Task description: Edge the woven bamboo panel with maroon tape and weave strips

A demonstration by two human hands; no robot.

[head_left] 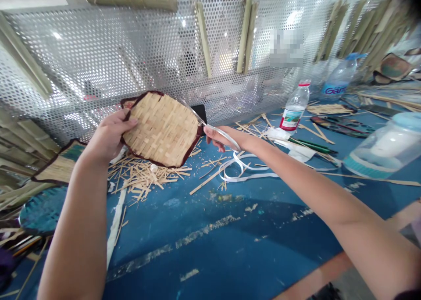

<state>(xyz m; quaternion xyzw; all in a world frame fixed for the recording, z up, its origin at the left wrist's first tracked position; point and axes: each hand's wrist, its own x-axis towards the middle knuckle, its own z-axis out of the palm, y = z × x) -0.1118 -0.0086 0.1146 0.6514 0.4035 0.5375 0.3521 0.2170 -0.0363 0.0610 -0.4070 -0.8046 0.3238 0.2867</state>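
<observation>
Fingers of left hand: clamped on left edge of mat, raised tilted over table, frame centre. Right hand: arm outstretched, fingers pinching white strip beside mat's right edge. Scraps beneath.

The woven mat hides fingers of the left hand; the jar is cropped at right.

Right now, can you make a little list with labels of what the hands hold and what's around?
Left hand: grips woven bamboo fan by its dark red edge, held up
Right hand: pinches white strip reaching the fan's other side
Table: blue, worn
Below fan: bamboo scraps
Behind: water bottle, plastic jar, perforated metal panel
</observation>
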